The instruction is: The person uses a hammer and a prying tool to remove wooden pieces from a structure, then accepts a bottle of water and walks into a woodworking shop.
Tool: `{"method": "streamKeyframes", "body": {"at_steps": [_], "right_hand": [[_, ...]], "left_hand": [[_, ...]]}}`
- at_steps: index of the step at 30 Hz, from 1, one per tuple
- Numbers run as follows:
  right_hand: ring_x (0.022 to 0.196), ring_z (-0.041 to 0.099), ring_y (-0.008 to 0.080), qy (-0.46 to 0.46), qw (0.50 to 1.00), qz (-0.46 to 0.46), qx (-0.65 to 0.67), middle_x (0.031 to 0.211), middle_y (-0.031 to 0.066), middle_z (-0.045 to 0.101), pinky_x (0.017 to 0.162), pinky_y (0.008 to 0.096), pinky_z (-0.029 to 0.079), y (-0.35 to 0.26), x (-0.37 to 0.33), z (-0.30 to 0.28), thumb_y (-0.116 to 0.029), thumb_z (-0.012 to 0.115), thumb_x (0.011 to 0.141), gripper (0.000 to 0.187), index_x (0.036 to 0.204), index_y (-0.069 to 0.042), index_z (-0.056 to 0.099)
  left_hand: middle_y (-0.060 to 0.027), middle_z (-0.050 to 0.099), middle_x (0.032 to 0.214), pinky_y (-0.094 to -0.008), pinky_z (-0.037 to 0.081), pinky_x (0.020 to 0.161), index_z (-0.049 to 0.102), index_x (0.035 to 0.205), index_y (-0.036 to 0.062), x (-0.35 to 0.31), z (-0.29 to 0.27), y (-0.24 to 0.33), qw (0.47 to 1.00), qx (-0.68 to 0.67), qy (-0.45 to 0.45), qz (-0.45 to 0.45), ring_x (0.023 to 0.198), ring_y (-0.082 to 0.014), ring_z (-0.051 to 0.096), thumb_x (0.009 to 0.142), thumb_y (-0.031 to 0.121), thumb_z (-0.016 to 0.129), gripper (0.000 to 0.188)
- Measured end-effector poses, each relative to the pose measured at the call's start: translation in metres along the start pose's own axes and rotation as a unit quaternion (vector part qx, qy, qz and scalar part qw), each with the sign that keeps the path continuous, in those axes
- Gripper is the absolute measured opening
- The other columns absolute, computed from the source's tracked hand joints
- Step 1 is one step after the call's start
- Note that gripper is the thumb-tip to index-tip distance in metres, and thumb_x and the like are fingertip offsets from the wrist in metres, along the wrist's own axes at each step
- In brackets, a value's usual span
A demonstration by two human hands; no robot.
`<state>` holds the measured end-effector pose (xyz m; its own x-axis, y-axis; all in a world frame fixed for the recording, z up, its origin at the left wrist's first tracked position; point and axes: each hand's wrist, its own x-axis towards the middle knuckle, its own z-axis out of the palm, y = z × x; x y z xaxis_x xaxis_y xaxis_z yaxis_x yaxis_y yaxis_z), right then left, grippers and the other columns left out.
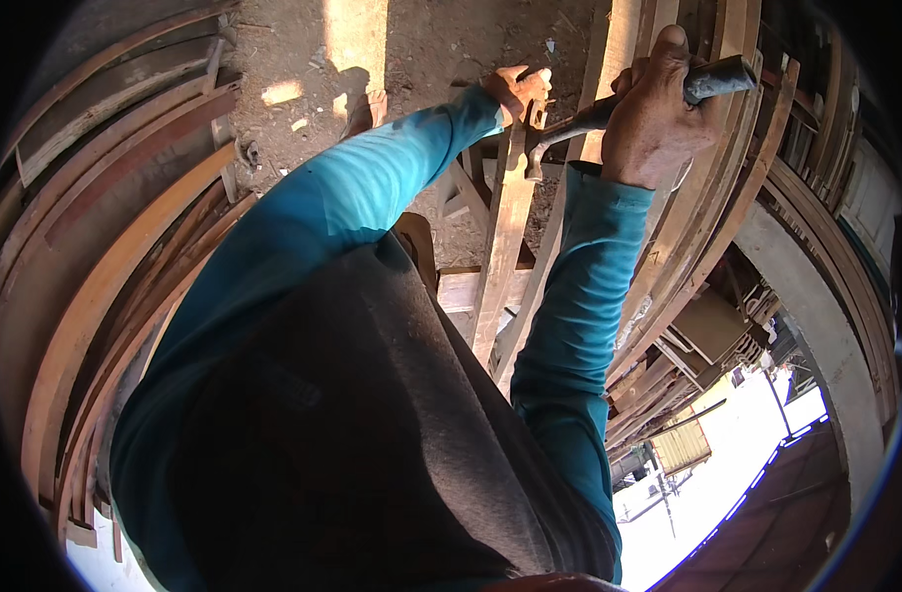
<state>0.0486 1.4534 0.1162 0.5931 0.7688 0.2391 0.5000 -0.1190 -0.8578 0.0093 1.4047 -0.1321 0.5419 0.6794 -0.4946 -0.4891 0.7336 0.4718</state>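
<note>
In my right hand (658, 118) is a claw hammer (594, 118), gripped by its dark, thick handle, whose end sticks out to the right of my fist. The hammer's curved metal head (535, 158) is at the upper part of a narrow wooden beam (505, 227), by a small notch or hole (537, 113) in the wood. My left hand (515, 89) is closed at the beam's far end, fingers curled beside that notch. Whether a small thing is also pinched in those fingers cannot be made out.
Long boards (125, 237) are stacked along the left. More long timbers (707, 227) lean close by my right arm. Under the beam a wooden crosspiece (461, 289) shows. The dirt floor (441, 49) carries small chips, and a concrete edge (796, 266) curves along the right.
</note>
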Motion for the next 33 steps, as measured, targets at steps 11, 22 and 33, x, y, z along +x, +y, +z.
{"method": "streamKeyframes", "body": {"at_steps": [11,22,33], "right_hand": [[0.065,0.063,0.0224,-0.139,0.968,0.032,0.207,0.072,0.0143,0.063,0.066,0.0372,0.055,-0.023,-0.041,-0.082,-0.023,0.064,0.094,0.026,0.09,0.001,0.055],[0.037,0.036,0.01,-0.112,0.959,-0.012,0.259,0.047,0.0006,0.037,0.038,0.0278,0.036,-0.02,-0.066,-0.106,-0.026,0.058,0.099,0.045,0.06,-0.014,0.038],[0.039,0.044,0.0074,-0.085,0.943,-0.113,0.302,0.049,0.0051,0.052,0.038,0.0241,0.036,0.0,-0.096,-0.136,-0.02,0.061,0.098,0.032,0.072,-0.009,0.046]], "left_hand": [[-0.0103,0.072,0.1,-0.032,0.059,0.081,0.064,0.112,-0.0016,-0.017,0.014,0.032,0.953,0.303,0.004,0.024,0.09,-0.0192,0.07,0.089,0.04,0.075,0.049],[-0.0146,0.071,0.108,-0.0321,0.059,0.075,0.066,0.113,-0.0039,0.005,-0.017,-0.002,0.957,0.289,-0.011,0.038,0.09,-0.0242,0.072,0.097,0.03,0.066,0.037],[-0.0137,0.072,0.1,-0.034,0.059,0.074,0.067,0.108,-0.0077,0.004,-0.009,-0.015,0.951,0.286,0.027,0.117,0.083,-0.0221,0.072,0.097,0.031,0.066,0.041]]}}
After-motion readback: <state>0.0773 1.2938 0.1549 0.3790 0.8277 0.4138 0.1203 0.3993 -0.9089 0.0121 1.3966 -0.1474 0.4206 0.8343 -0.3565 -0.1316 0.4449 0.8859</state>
